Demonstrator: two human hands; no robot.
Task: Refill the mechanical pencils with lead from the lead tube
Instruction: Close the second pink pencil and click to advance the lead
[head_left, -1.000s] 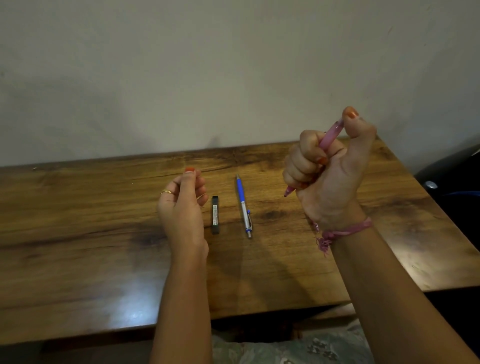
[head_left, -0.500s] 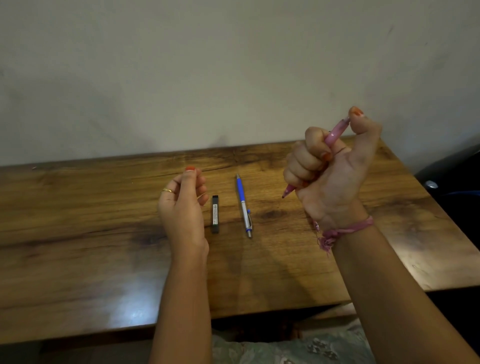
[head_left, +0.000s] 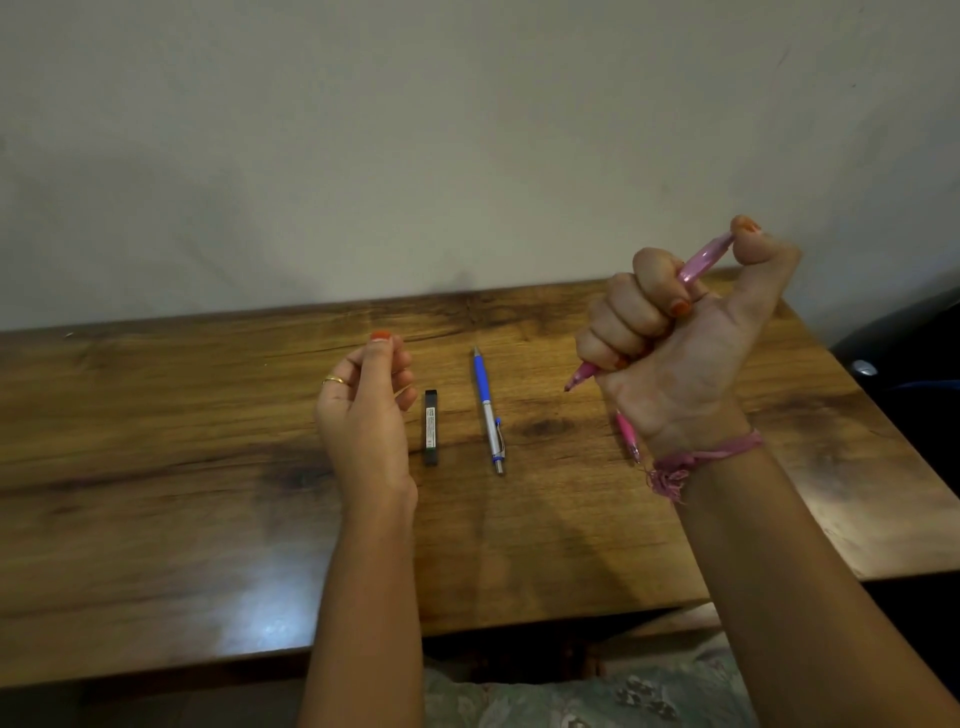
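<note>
My right hand (head_left: 675, 364) is raised above the table and grips a pink mechanical pencil (head_left: 701, 260) in its fist. The thumb presses on the pencil's top end, and the tip points down to the left. My left hand (head_left: 363, 410) is held upright with the thumb against the curled fingertips; I see nothing between them. To its right, a black lead tube (head_left: 430, 427) lies on the wooden table (head_left: 156, 467). Beyond that lies a blue and silver mechanical pencil (head_left: 487, 405). A second pink pencil (head_left: 627, 435) lies on the table, mostly hidden behind my right wrist.
A plain wall stands right behind the table's far edge. A dark object (head_left: 893, 374) sits off the table's right side. Patterned cloth (head_left: 597, 701) shows below the near edge.
My right hand has drifted a little to the right with the pink pencil, which uncovers the second pink pencil on the table. The left hand has barely moved.
</note>
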